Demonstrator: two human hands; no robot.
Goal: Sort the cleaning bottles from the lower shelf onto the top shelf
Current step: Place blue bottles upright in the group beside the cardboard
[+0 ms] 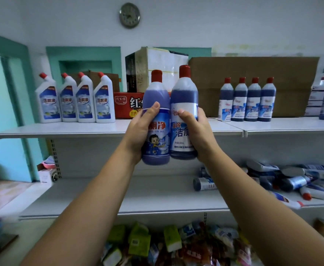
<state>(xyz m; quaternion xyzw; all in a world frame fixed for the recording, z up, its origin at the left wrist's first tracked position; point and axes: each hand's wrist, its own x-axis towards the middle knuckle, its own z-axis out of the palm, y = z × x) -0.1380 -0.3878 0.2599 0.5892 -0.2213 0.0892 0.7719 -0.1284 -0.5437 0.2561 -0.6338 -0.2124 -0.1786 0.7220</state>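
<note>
1. Left hand (138, 135) is wrapped round the cartoon-label bottle (156, 96): smooth see-through plastic cylinder, purple-blue liquid, red cap pointing straight up.
2. Right hand (197, 135) grips a darker blue bottle (184, 93), same shape, also upright, touching the first.
3. Both hang in front of the white top shelf (80, 129), bases below its edge, caps above.
4. On that shelf: four dark bottles (247, 100) standing right, four white bent-neck bottles (74, 100) left.
</note>
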